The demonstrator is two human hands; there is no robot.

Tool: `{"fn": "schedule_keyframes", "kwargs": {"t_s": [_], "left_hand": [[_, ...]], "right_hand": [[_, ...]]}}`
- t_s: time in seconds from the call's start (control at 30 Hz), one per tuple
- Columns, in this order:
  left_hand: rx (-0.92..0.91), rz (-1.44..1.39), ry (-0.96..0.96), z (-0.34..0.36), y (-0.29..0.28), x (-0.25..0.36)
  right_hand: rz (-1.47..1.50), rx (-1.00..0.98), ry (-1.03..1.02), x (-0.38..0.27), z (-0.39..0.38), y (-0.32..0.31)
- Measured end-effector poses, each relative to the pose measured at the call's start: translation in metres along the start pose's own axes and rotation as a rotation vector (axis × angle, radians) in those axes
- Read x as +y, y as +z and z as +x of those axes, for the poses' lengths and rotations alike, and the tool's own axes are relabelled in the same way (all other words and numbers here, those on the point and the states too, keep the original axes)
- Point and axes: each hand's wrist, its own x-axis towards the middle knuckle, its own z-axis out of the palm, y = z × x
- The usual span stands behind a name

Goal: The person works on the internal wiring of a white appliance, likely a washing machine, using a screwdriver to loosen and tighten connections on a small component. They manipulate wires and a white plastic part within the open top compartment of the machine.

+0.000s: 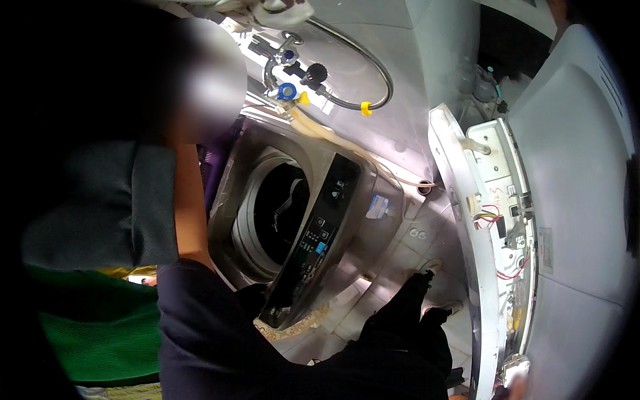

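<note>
At the lower right edge my right hand (517,389) shows only in part and is blurred. Its fingers are at a small white part (515,369) by the lower end of a long white appliance panel (490,320); whether they grip it I cannot tell. The panel stands open along its length, with red and yellow wires (490,217) and metal fittings inside. My left hand cannot be made out; a sliver of skin at the lower edge is too small to assign.
A top-loading washing machine (360,220) stands open at the centre, its drum (283,213) dark inside. Above it are a tap (287,57) and a looping hose (387,80). At left are another person's forearm (190,213) and dark sleeve (107,207). Tiled floor (400,263) lies between.
</note>
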Motion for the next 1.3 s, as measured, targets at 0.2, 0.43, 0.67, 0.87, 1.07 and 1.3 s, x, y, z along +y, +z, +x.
{"fn": "schedule_keyframes", "kwargs": {"t_s": [0.2,0.43,0.67,0.87,1.07,1.3], "left_hand": [[-0.003,0.095,0.045,0.002,0.012,0.002],[0.004,0.167,0.090,0.003,0.027,0.005],[0.055,0.216,0.106,-0.003,0.021,0.013],[0.034,0.242,0.139,0.005,0.042,0.014],[0.025,0.261,0.175,0.008,0.058,0.014],[0.032,0.313,0.195,0.000,0.064,0.015]], "right_hand": [[0.222,-0.004,0.076,0.009,0.004,0.001],[0.122,-0.017,-0.005,0.009,-0.002,0.002],[-0.042,0.061,0.023,-0.007,0.009,0.004],[0.191,-0.044,0.041,-0.024,-0.006,0.023],[0.283,-0.098,0.067,-0.016,-0.004,0.020],[0.246,-0.018,0.149,-0.053,-0.022,0.043]]}}
